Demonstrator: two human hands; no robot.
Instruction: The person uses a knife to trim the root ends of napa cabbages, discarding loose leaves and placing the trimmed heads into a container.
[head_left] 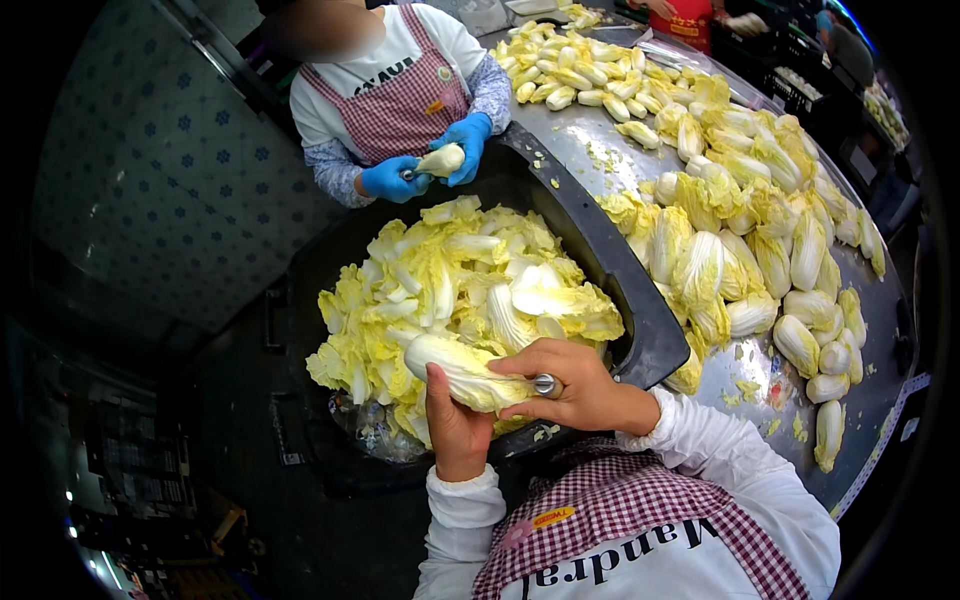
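A pale napa cabbage lies across my left hand, whose fingers wrap its underside and thumb rises along its near side. My right hand grips a metal-handled knife at the cabbage's leafy right end; the blade is mostly hidden by fingers and leaves. Both hands are over the near edge of a large black bin. Loose yellow-white cabbage leaves are heaped inside it, just beyond my hands.
Across the bin, a co-worker in blue gloves holds a small cabbage and a tool. A metal table on the right carries many whole cabbages and leaf scraps. Clear plastic shows inside the bin's near left. Dark crates stand at the far right.
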